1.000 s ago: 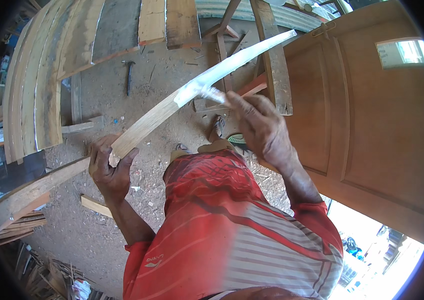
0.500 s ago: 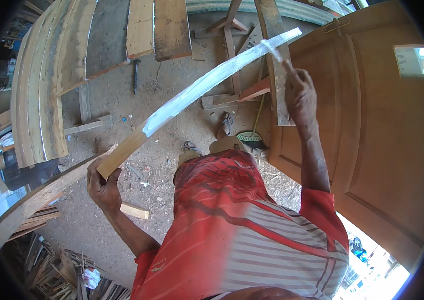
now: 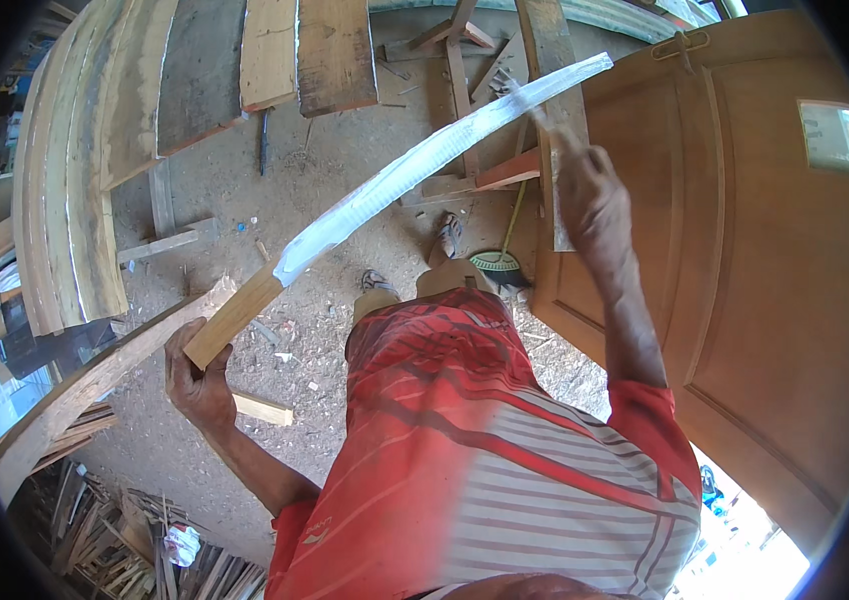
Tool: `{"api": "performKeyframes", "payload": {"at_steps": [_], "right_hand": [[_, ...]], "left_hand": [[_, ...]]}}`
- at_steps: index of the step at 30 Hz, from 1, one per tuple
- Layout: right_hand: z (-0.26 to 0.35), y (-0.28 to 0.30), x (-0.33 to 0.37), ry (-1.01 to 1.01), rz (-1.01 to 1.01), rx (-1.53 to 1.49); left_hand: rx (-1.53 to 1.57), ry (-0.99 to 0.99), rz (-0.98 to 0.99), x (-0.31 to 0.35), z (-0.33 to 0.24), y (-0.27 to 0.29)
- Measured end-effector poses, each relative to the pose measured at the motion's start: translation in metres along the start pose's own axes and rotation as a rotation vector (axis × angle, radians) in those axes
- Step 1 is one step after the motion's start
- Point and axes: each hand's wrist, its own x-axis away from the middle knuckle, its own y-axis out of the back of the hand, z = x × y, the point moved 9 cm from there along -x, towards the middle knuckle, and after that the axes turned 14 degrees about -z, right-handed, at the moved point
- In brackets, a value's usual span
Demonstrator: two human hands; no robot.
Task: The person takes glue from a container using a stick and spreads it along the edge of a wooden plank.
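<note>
A long wooden strip slants up from lower left to upper right in front of me. Most of its upper face carries a wet-looking white coating; the near left end is bare wood. My left hand grips that bare end, thumb on one side and fingers on the other. Near the far end, my right hand is closed round the handle of a brush, smeared by motion. The brush's white-tipped head lies at the coated face.
Planks lie side by side on supports at upper left. A wooden door stands at right, a green broom near my feet. A rough board lies below my left hand, with scrap wood at lower left.
My right hand and the brush have shifted a little left along the strip. The left hand keeps its grip on the bare end, and the view has shifted slightly.
</note>
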Motion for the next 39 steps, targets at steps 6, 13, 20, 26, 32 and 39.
{"api": "performKeyframes", "payload": {"at_steps": [6, 13, 20, 26, 32, 39], "right_hand": [[0.097, -0.006, 0.027, 0.12, 0.222, -0.335], [0.016, 0.018, -0.04, -0.015, 0.122, -0.112], [0.015, 0.028, -0.059, 0.062, 0.355, 0.139], [0.069, 0.035, -0.039, 0.108, 0.479, 0.146], [0.134, 0.046, -0.008, 0.147, 0.42, -0.057], [0.213, 0.056, 0.039, 0.132, 0.171, -0.439]], "left_hand": [[0.012, -0.047, -0.014, -0.002, 0.002, 0.0], [-0.047, -0.186, -0.011, 0.0, -0.016, 0.001], [-0.121, -0.433, -0.038, 0.002, -0.04, 0.008], [-0.119, -0.569, -0.042, 0.002, -0.056, 0.014], [-0.068, -0.646, -0.075, 0.006, -0.073, 0.017], [0.09, -0.655, -0.057, 0.008, -0.097, 0.019]]}}
